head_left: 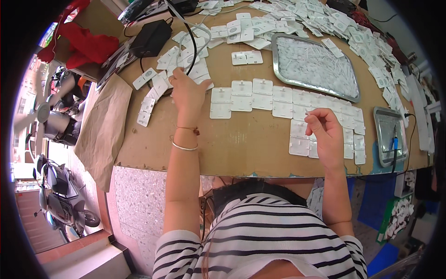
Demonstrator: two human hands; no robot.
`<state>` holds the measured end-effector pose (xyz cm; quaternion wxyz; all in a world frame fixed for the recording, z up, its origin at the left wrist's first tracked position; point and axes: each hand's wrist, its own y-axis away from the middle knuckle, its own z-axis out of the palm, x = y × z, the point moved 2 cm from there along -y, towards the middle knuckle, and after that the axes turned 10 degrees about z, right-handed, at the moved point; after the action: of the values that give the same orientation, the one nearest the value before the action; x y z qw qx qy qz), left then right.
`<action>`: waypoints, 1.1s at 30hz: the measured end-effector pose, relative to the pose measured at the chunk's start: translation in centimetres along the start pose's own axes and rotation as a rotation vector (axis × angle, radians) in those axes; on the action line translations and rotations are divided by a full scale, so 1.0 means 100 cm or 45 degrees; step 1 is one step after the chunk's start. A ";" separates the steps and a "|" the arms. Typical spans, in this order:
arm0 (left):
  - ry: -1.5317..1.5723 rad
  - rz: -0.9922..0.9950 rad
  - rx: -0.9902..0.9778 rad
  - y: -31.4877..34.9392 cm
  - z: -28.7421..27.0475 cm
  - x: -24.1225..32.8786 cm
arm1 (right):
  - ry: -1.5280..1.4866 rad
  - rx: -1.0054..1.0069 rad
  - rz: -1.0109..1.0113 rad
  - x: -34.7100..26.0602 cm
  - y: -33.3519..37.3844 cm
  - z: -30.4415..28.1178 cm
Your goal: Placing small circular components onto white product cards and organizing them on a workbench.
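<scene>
My left hand [187, 93] reaches to a loose pile of white plastic cards [200, 69] at the left of the table, its thumb spread away from the fingers. The fingertips lie at the pile beside a black cable [192, 46], partly out of sight. Over a block of white cards [299, 139] laid edge to edge in rows, my right hand [326, 135] is closed in a pinch. Something tiny and pale shows at its fingertips, too small to name. A row of cards [241, 95] extends left from that block. A single card piece [247, 57] lies above the row.
A metal tray [278, 69] full of small white sticks stands behind the rows. At the right, a smaller tray [378, 135] holds a blue-handled tool [395, 143] with a cord. Heaped cards [297, 14] line the back. A black box [151, 39] and brown paper [104, 125] are at left.
</scene>
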<state>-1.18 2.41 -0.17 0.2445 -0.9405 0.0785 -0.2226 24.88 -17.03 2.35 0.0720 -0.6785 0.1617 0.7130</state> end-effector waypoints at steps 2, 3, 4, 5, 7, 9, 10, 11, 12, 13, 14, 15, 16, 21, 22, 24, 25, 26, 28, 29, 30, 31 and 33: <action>0.070 -0.007 -0.030 -0.002 0.001 -0.003 | -0.002 -0.007 0.011 0.002 0.001 0.002; 0.218 -0.056 0.008 -0.004 -0.002 0.001 | 0.011 -0.015 -0.026 0.003 0.002 0.001; 0.367 -0.105 0.045 -0.006 -0.006 0.003 | 0.024 -0.023 -0.063 0.004 0.002 0.000; 0.368 -0.104 0.046 -0.007 -0.008 0.003 | 0.025 -0.022 -0.064 0.004 0.002 -0.001; 0.757 -0.175 -0.022 -0.007 -0.014 0.006 | 0.121 0.010 -0.130 0.004 0.003 -0.005; 1.144 -0.224 -0.166 -0.003 -0.018 0.026 | 0.056 0.003 -0.102 0.002 0.003 -0.002; 1.530 -0.275 -0.316 0.001 -0.019 0.045 | -0.008 -0.002 -0.076 -0.001 0.003 -0.001; 1.548 -0.270 -0.337 0.008 -0.018 0.062 | 0.001 0.024 -0.074 -0.004 0.002 0.002; 1.651 -0.228 -0.449 0.019 -0.019 0.079 | 0.005 -0.004 -0.246 -0.009 0.000 0.009; 1.756 -0.187 -0.563 0.029 -0.020 0.093 | 0.015 -0.031 -0.415 -0.014 -0.001 0.016; 1.766 -0.189 -0.577 0.037 -0.023 0.103 | 0.024 -0.018 -0.409 -0.017 -0.003 0.019; 1.788 -0.173 -0.705 0.044 -0.025 0.117 | 0.182 0.028 -0.506 -0.024 -0.003 0.019; 1.807 -0.155 -0.833 0.049 -0.026 0.126 | 0.343 0.072 -0.600 -0.030 -0.004 0.019; 1.953 -0.053 -0.895 0.060 -0.021 0.137 | 0.667 0.216 -0.709 -0.029 -0.009 0.012; 1.945 -0.062 -0.922 0.059 -0.023 0.139 | 0.773 0.197 -0.760 -0.030 -0.010 0.010; 1.937 -0.074 -0.946 0.059 -0.022 0.139 | 0.880 0.172 -0.809 -0.031 -0.011 0.010; 1.947 -0.085 -0.911 0.060 -0.019 0.137 | 0.864 0.205 -0.807 -0.031 -0.012 0.010; 1.955 -0.095 -0.875 0.060 -0.017 0.136 | 0.847 0.237 -0.807 -0.032 -0.013 0.010; 1.962 -0.111 -0.869 0.062 -0.016 0.136 | 0.829 0.213 -0.772 -0.028 -0.015 0.009; 1.968 -0.123 -0.866 0.062 -0.016 0.136 | 0.810 0.194 -0.739 -0.027 -0.015 0.009; 1.969 -0.112 -0.860 0.063 -0.016 0.136 | 0.809 0.196 -0.750 -0.029 -0.015 0.010; 1.955 -0.145 -0.853 0.065 -0.015 0.135 | 0.732 0.188 -0.608 -0.029 -0.016 0.010; 1.949 -0.145 -0.842 0.067 -0.016 0.134 | 0.656 0.196 -0.491 -0.029 -0.017 0.010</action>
<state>9.80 -7.48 2.86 -0.1766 -0.5553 0.2364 -0.7776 24.73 -14.75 5.06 0.2135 -0.8472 0.0964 0.4769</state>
